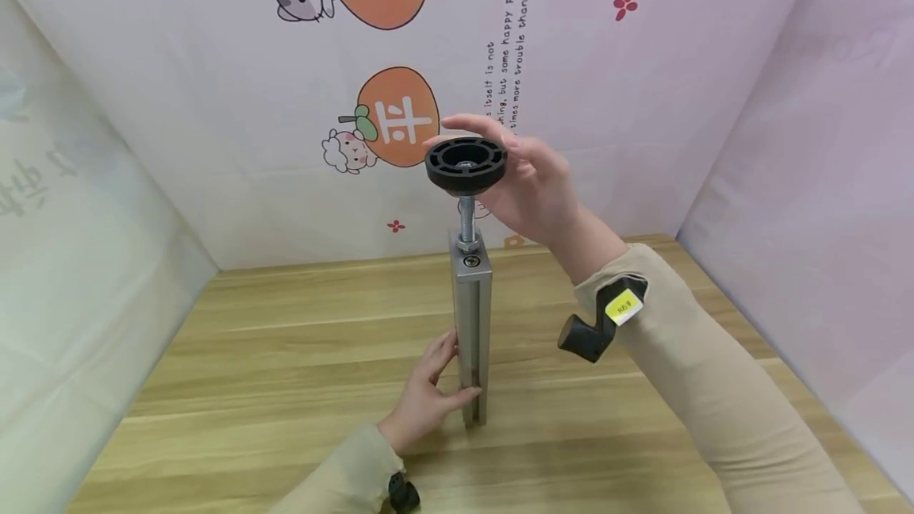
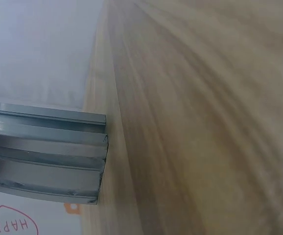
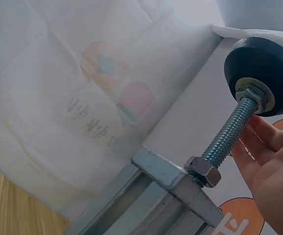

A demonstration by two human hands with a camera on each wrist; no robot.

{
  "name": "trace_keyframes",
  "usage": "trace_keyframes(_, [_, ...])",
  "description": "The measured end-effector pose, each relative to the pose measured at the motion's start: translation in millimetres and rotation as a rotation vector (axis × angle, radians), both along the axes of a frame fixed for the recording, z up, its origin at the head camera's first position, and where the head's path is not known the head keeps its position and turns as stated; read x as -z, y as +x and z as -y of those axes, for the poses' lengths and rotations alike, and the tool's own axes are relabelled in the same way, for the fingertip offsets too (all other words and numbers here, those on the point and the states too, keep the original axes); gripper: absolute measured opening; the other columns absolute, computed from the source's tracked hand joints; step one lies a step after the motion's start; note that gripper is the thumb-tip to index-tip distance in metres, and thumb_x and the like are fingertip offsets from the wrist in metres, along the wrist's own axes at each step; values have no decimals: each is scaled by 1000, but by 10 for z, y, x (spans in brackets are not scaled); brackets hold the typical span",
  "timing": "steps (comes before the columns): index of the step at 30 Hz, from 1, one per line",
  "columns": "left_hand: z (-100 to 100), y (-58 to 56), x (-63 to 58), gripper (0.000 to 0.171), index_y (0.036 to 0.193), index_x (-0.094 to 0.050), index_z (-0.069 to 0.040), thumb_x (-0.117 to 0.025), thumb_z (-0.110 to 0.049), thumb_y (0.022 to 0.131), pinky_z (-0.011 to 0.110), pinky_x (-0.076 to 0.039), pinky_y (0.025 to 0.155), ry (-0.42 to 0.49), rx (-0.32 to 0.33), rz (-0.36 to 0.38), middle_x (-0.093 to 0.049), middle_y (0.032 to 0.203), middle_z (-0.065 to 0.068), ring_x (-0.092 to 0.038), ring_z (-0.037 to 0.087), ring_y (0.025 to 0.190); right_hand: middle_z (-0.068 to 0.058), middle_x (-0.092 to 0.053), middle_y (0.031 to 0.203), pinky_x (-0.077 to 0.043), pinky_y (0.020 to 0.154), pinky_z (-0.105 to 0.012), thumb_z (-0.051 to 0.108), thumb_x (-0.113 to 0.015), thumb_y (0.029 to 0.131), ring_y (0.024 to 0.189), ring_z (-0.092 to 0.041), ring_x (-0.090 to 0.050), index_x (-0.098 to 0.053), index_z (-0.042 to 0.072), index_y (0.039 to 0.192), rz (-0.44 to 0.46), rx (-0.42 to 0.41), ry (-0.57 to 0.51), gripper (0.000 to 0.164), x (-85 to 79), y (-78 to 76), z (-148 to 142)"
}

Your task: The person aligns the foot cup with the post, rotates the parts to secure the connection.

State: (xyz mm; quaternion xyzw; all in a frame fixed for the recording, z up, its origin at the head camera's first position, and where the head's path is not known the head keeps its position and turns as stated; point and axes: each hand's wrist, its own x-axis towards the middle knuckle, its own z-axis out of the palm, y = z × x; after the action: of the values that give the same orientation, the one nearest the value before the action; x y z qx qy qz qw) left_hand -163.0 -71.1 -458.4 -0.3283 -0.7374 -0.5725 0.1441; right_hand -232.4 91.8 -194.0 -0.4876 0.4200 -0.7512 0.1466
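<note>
A silver aluminium profile [image 1: 474,339] stands upright on the wooden table, its lower end also visible in the left wrist view [image 2: 43,152]. My left hand [image 1: 421,403] grips it low down, thumb on the near side and fingers on the far side. From the profile's top rises a threaded bolt [image 3: 229,132] with a hex nut [image 3: 202,171] at the end plate. It carries a round black levelling foot [image 1: 466,169], facing up. Around the foot's far and right side curve the fingers of my right hand [image 1: 528,189]; the foot partly hides their tips.
The wood-grain table [image 1: 300,355] spreads beneath both hands. A white printed cloth [image 1: 557,46] hangs behind, with further cloth walls at left [image 1: 86,181] and right [image 1: 821,181]. Black camera mounts are strapped to both wrists.
</note>
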Motion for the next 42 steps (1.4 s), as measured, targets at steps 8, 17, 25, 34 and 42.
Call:
trace_keyframes(8, [-28, 16, -18, 93, 151, -21, -25, -72, 4, 79, 28, -38, 106, -7, -11, 6, -39, 141, 13, -45, 5, 117, -14, -50, 128, -32, 108, -33, 24, -54, 76, 122, -28, -43, -47, 14, 127, 78, -216, -31, 52, -30, 12, -15])
trace_keyframes(17, [-18, -7, -25, 92, 150, -24, -22, -72, 6, 78, 27, -41, 104, 10, 3, -19, -40, 141, 11, -47, 6, 116, -15, -50, 124, -33, 110, -31, 20, -56, 78, 118, -26, -48, -53, 12, 124, 94, -274, -97, 48, 0, 14, 12])
trace_keyframes(25, [-13, -7, -17, 95, 151, -21, -26, -72, 7, 78, 24, -40, 104, 14, 8, -36, -38, 142, 3, -45, 5, 117, -17, -49, 123, -35, 110, -30, 15, -55, 79, 117, -27, -49, -55, 11, 123, 140, -354, -147, 45, 21, -3, 21])
trace_keyframes(34, [0, 16, 17, 93, 151, -23, -23, -72, 7, 77, 21, -35, 106, 2, -7, -23, -40, 140, 7, -44, 3, 116, -15, -52, 123, -41, 100, -25, 18, -57, 81, 115, -25, -50, -55, 12, 122, 93, -283, -135, 42, 55, -1, 13])
trace_keyframes(42, [-1, 18, -10, 92, 151, -22, -22, -72, 5, 78, 20, -35, 106, -2, -8, -6, -38, 141, 5, -43, 3, 117, -15, -50, 124, -40, 98, -25, 19, -56, 82, 114, -24, -49, -54, 13, 123, 51, -231, -130, 41, 56, -5, -4])
